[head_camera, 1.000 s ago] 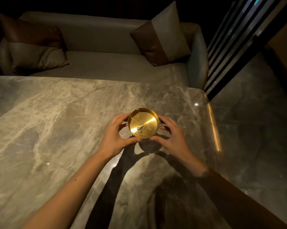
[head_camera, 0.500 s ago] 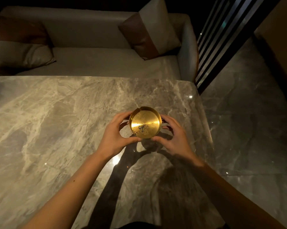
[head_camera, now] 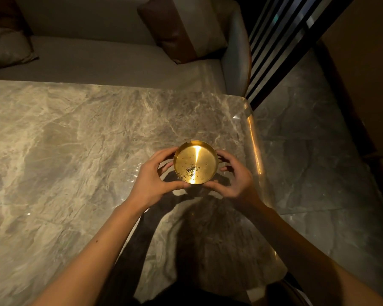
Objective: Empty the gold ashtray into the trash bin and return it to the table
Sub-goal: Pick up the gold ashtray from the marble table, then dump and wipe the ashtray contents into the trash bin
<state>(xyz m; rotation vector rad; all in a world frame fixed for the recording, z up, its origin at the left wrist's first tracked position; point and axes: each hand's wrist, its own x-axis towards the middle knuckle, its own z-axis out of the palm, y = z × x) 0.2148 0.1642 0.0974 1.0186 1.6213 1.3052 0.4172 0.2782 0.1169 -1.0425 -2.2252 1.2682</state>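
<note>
Fingers (head_camera: 164,155) of the left hand (head_camera: 150,182) and right hand (head_camera: 236,180) clasp the gold ashtray (head_camera: 195,162) at its 9 and 3 o'clock sides, thumbs under its 6 o'clock edge. It holds dark ash specks (head_camera: 191,170) and sits over the marble table (head_camera: 64,151), near the table's 3 o'clock edge; whether it touches the top, I cannot tell. A sofa (head_camera: 119,60) lies at 12 o'clock.

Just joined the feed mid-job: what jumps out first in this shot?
The gold ashtray glows at centre, held between the left hand and right hand above the marble table, dark ash specks inside. Behind the table sits a pale sofa with a brown-and-cream cushion.
</note>
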